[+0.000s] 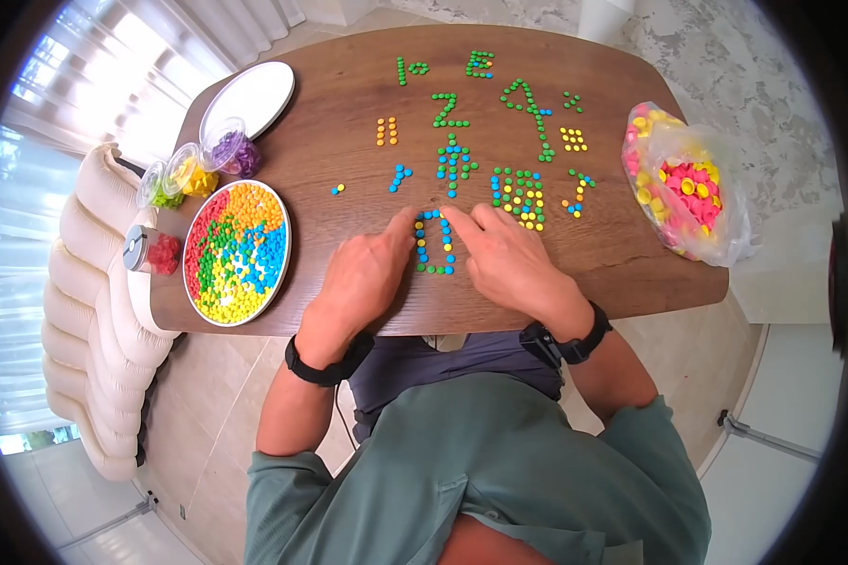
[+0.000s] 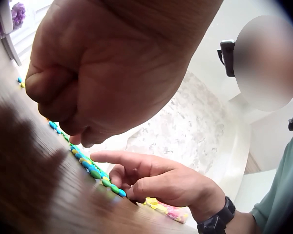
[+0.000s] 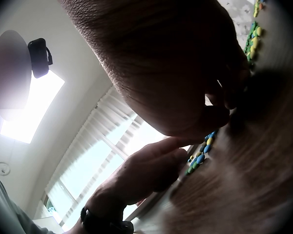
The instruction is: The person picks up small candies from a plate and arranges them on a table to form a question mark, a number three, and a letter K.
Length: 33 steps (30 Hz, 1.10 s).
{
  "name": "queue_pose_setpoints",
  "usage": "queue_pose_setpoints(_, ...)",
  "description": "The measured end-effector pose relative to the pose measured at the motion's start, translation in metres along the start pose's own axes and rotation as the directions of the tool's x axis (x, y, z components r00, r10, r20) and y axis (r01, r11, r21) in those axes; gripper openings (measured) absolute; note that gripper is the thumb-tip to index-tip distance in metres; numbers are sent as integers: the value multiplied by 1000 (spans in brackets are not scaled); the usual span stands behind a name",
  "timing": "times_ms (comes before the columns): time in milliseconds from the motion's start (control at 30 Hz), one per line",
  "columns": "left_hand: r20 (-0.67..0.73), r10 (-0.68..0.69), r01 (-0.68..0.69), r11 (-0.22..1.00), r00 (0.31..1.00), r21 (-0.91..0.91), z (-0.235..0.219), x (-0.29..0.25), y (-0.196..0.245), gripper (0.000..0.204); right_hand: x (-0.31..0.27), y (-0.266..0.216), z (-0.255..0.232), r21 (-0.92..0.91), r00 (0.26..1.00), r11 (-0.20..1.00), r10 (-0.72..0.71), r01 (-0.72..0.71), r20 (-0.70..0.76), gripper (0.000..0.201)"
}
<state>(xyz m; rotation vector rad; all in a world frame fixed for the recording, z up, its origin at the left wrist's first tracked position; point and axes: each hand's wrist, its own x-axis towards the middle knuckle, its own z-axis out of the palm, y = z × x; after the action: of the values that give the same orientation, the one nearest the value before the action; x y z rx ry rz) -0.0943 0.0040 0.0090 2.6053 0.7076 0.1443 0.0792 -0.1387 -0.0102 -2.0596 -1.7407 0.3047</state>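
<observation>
On the wooden table a small upright rectangle of blue, yellow and green button-shaped candies [image 1: 422, 252] lies between my two hands. My left hand [image 1: 363, 275] is at its left side, with the index fingertip right at the upper left corner and the other fingers curled under. From the other side my right hand [image 1: 513, 259] reaches in, its index finger stretched to the upper right corner. In the left wrist view the right hand [image 2: 161, 180] points along the candy row [image 2: 95, 170]. Shadow hides the right fingertips in the right wrist view.
A white plate [image 1: 285, 221] of colour-sorted candies stands left, beside small tubs [image 1: 195, 174] and an empty white plate [image 1: 254, 99]. Candy figures, including a green four [image 1: 528, 108] and an arrow [image 1: 454, 165], lie farther back. A plastic bag [image 1: 693, 193] of pink and yellow pieces sits right.
</observation>
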Motion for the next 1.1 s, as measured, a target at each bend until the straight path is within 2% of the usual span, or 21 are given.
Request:
queue_pose_setpoints(300, 38, -33, 33, 999, 999, 2, 2, -1, -4, 36, 0, 0, -1, 7, 1000, 1000, 5, -5, 9, 64)
queue_pose_setpoints(333, -120, 32, -43, 995, 992, -90, 11, -1, -12, 33, -1, 1, -1, 6, 1000, 1000, 4, -4, 9, 64)
queue_pose_setpoints(367, -280, 82, -133, 977, 956, -168, 14, -1, -18, 30, -1, 1, -1, 15, 1000, 1000, 2, -2, -15, 61)
queue_pose_setpoints(400, -282, 82, -133, 977, 956, -167, 11, -3, -22, 30, -1, 2, -1, 23, 999, 1000, 0, 1, -39, 59)
queue_pose_setpoints(433, -180, -143, -49, 635, 973, -771, 6, -5, -27, 29, 0, 1, -3, 21, 999, 1000, -4, 4, -41, 59)
queue_pose_setpoints(467, 45, -247, 41, -21, 968, -999, 3, -7, -30, 28, 0, -1, -6, 73, 997, 997, 34, -29, -62, 54)
queue_pose_setpoints(500, 43, -251, 39, -23, 967, -999, 5, -6, -30, 28, 0, -4, -9, 125, 994, 990, 71, -61, -79, 49)
queue_pose_setpoints(533, 37, -323, -80, -344, 946, -935, 9, -5, -32, 28, 0, -9, -15, 124, 995, 991, 62, -53, -72, 49)
queue_pose_setpoints(567, 51, -392, -219, -612, 919, -760, 15, -4, -37, 29, 0, -17, -22, 222, 998, 975, 19, -5, -59, 45)
queue_pose_setpoints(600, -17, -256, -203, -721, 966, -662, 35, -6, -60, 34, 1, -26, -27, 320, 998, 947, -28, 42, -50, 42)
queue_pose_setpoints(633, -23, -267, -215, -718, 963, -662, 31, -7, -50, 34, 4, -36, -28, 322, 998, 945, -39, 52, -46, 42)
queue_pose_setpoints(700, 147, -498, -278, -679, 855, -679, 29, -3, -28, 41, 12, -59, -25, 328, 959, 906, -217, 266, -181, 30)
queue_pose_setpoints(733, -45, -250, -224, -754, 967, -618, 39, -5, -39, 55, 18, -68, -18, 327, 960, 907, -217, 266, -180, 30)
queue_pose_setpoints(767, -46, -249, -224, -756, 967, -616, 52, -9, -45, 55, 25, -75, -6, 280, 925, 896, -275, 346, -264, 26)
queue_pose_setpoints(800, -14, -319, -249, -710, 948, -659, 44, -10, -27, 60, 32, -81, 4, 224, 878, 879, -334, 421, -342, 23)
queue_pose_setpoints(833, 11, -389, -270, -661, 921, -700, 36, -10, -11, 65, 37, -84, 13, 217, 877, 879, -339, 424, -341, 23)
queue_pose_setpoints(867, 7, -401, -267, -624, 916, -734, 30, -12, -1, 74, 42, -86, 22, 188, 892, 903, -315, 387, -325, 21)
queue_pose_setpoints(933, -12, -401, -282, -622, 916, -731, 31, -14, -4, 75, 50, -86, 34, 149, 906, 926, -290, 347, -309, 20)
queue_pose_setpoints(1000, -29, -403, -297, -623, 915, -723, 34, -16, -5, 77, 57, -83, 39, 157, 928, 923, -322, 352, -189, 19)
queue_pose_setpoints(1100, -43, -408, -314, -627, 912, -713, 35, -19, -10, 77, 62, -85, 37, 104, 920, 917, -373, 386, -123, 15)
